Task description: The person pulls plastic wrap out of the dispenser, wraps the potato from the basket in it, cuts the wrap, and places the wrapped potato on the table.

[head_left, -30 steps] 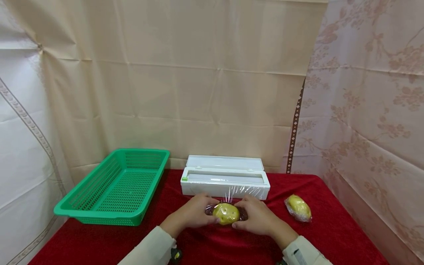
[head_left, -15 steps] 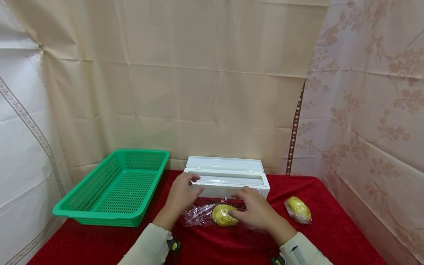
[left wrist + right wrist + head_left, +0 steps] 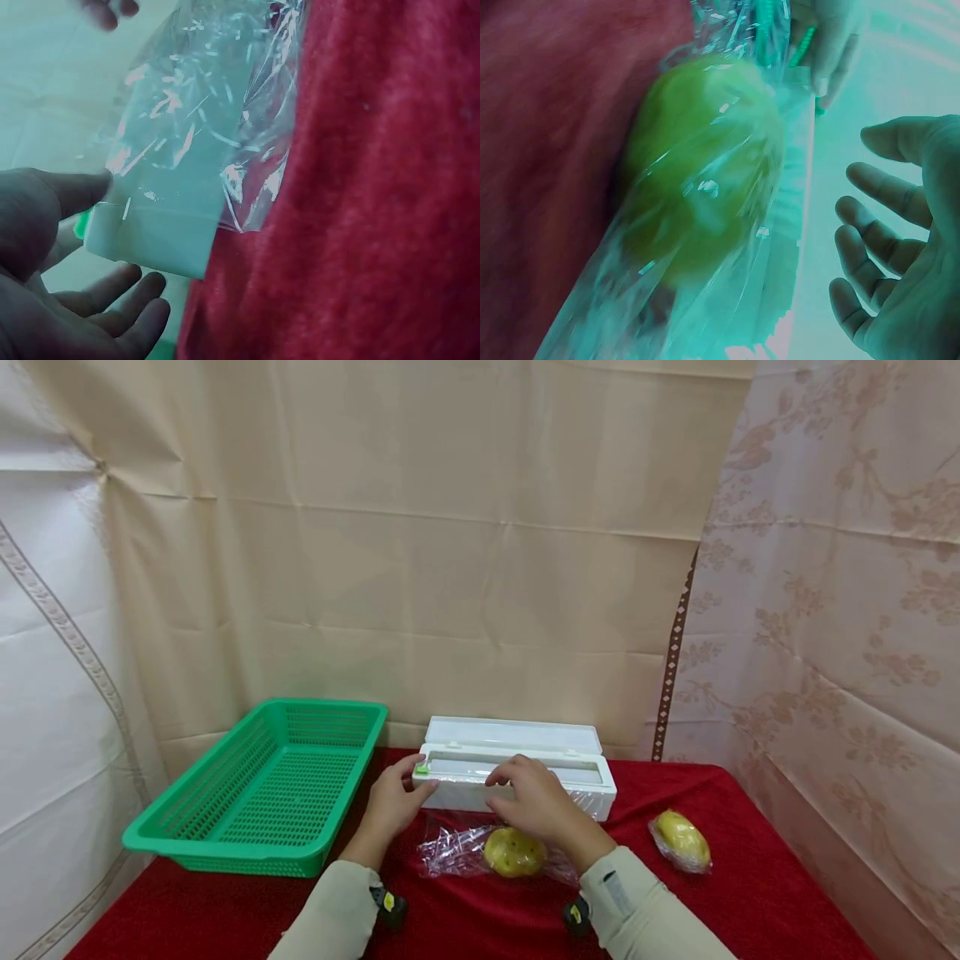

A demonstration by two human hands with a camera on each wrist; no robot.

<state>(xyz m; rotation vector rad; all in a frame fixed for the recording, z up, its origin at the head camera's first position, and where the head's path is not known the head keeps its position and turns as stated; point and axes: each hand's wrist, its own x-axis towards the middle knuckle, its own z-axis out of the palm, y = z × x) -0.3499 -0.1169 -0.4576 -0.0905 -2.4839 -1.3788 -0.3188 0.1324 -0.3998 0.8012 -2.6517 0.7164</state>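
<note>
A potato (image 3: 514,852) lies on cling film (image 3: 455,850) that runs up to a white cling film dispenser (image 3: 517,794) with its lid (image 3: 513,733) raised. My left hand (image 3: 392,802) is at the dispenser's left end, thumb and fingers spread around the corner by the green slider (image 3: 422,769). In the left wrist view the thumb of that hand (image 3: 56,262) reaches the box edge. Over the front of the dispenser hovers my right hand (image 3: 531,797), fingers loosely bent and holding nothing. The right wrist view shows film stretched over the potato (image 3: 701,172).
A green plastic basket (image 3: 322,814) stands at the left of the table. Another potato (image 3: 681,841), wrapped in film, lies to the right. Red cloth (image 3: 720,910) covers the table, and a beige curtain (image 3: 480,568) hangs close behind the dispenser.
Both hands have let go of the potato and film. My left hand has moved to the dispenser's left end; my right has moved up and leftward over the box. Film now spreads beside the potato.
</note>
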